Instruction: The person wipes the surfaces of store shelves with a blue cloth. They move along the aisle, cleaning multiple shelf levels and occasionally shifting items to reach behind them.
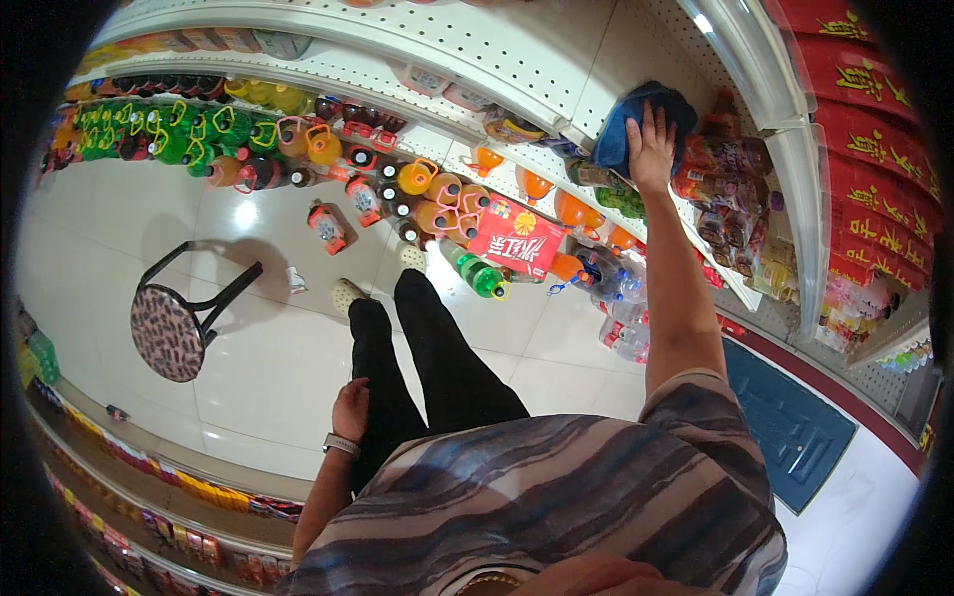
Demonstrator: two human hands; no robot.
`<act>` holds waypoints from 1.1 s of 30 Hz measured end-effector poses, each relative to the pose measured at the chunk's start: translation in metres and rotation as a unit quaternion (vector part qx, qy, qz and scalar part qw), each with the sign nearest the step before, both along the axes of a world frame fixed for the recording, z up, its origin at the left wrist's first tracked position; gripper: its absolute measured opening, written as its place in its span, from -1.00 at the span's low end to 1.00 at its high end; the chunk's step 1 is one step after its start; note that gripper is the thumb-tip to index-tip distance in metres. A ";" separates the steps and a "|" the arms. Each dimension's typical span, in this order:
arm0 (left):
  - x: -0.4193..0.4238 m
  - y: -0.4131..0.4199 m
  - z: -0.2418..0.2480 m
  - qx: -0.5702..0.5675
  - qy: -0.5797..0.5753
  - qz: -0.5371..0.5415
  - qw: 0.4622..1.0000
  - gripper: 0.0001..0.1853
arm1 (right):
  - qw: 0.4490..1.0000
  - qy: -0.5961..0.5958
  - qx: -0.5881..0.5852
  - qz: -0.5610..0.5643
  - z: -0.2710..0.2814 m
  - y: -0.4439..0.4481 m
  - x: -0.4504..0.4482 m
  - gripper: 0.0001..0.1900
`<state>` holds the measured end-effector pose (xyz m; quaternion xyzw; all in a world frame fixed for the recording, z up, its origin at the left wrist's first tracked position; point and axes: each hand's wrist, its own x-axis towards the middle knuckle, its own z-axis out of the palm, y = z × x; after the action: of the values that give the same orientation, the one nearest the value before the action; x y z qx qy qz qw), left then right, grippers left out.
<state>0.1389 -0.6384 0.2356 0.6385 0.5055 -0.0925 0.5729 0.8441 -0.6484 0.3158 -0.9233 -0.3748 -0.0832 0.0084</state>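
My right hand point(651, 153) is stretched out to the upper right, its palm pressed on a blue cloth point(616, 132). Fingers spread, it holds the cloth against the end of a white perforated metal shelf point(514, 63). Packaged drinks stand on the levels below the cloth, partly covered by my forearm. My left hand point(352, 408), with a watch on its wrist, hangs beside my left thigh. Its fingers look loosely curled; whether anything is inside them is hidden.
Drink bottles point(440, 208) crowd the floor along the shelf, around a red carton point(516, 235). A round stool point(168, 332) stands left on pale tiles. Red boxes point(868, 141) fill the right-hand shelf. Snack shelves point(171, 514) lie at lower left, a blue mat point(786, 417) at lower right.
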 end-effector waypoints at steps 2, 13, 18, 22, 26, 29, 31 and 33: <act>-0.005 -0.005 0.005 0.006 -0.006 0.001 1.000 -0.74 | 0.999 -0.014 -0.004 -0.033 -0.009 0.014 -0.005 -0.31; -0.004 -0.004 0.016 0.006 -0.020 0.043 0.999 -0.76 | 0.958 0.065 -0.027 0.278 0.019 0.209 -0.129 -0.45; -0.015 -0.001 0.024 -0.034 -0.014 0.106 0.994 -0.76 | 0.952 0.071 0.029 0.297 0.026 0.204 -0.129 -0.53; -0.037 -0.007 0.016 -0.039 -0.037 0.176 0.983 -0.76 | 0.943 0.093 0.043 0.315 0.037 0.176 -0.122 -0.52; -0.039 0.007 0.030 -0.011 -0.021 0.136 0.990 -0.75 | 0.948 0.114 0.062 0.290 0.044 0.121 -0.107 -0.43; -0.028 0.020 0.040 -0.055 -0.040 0.193 0.979 -0.74 | 0.953 0.138 0.093 0.253 0.042 0.087 -0.092 -0.47; -0.036 0.021 0.021 -0.002 -0.029 0.160 0.987 -0.74 | 0.953 0.162 0.111 0.230 0.053 0.083 -0.094 -0.50; -0.023 0.038 0.030 -0.026 -0.053 0.180 0.982 -0.73 | 0.957 0.188 0.143 0.169 0.049 0.064 -0.077 -0.56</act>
<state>0.1164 -0.6003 0.2655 0.5258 0.5785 0.0327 0.6228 0.7669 -0.5843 0.3644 -0.8345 -0.5016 0.0421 0.2242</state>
